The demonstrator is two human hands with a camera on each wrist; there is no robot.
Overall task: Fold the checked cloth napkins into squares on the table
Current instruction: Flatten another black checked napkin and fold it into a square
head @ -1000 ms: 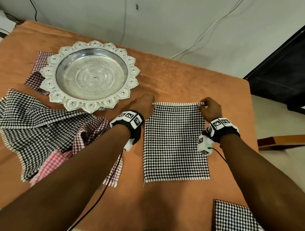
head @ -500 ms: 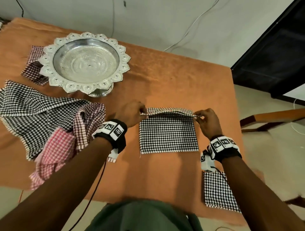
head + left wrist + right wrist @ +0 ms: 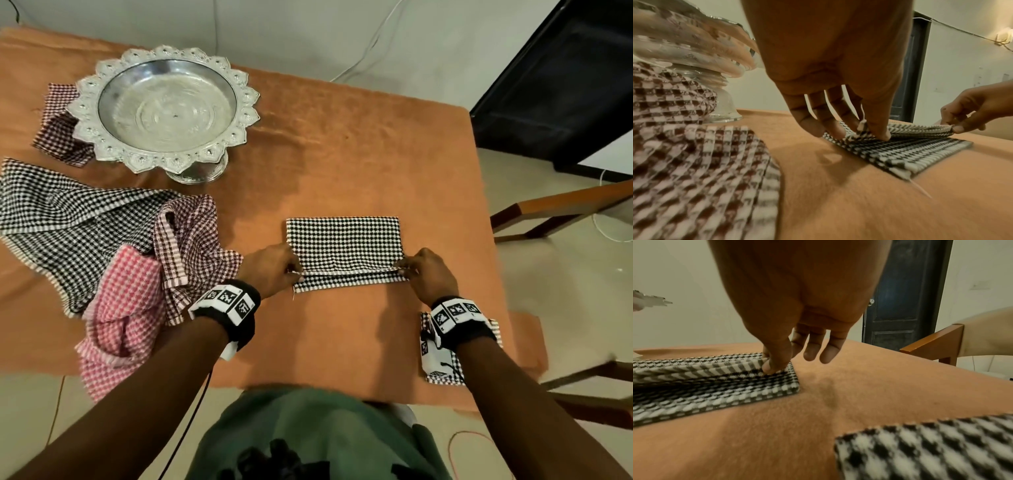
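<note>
Far left, cloth pile: you have loose checked napkins heaped at the left edge of the table, a black-and-white one spread on top of a maroon one and a pink one that hangs over the near edge.
Back left, silver tray: a footed metal dish with a scalloped rim stands behind the pile; one maroon checked cloth lies partly under its left side.
Your left hand: thumb and forefinger pinch the left corner of the upper layer of the black-and-white napkin; the other fingers reach down with their tips on the cloth.
Centre, the napkin being folded: it lies flat on the orange table in front of you, the top layer doubled toward you, its striped edge held just short of the near edge, so a narrow strip of the bottom layer shows.
Your right hand: thumb and forefinger pinch the right corner of that same upper layer; the remaining fingers hang loose above the table, apart from the cloth.
Near right, folded napkin: a black-and-white square lies at the table's near edge under your right wrist.
Far right: a wooden chair stands beside the table.
</note>
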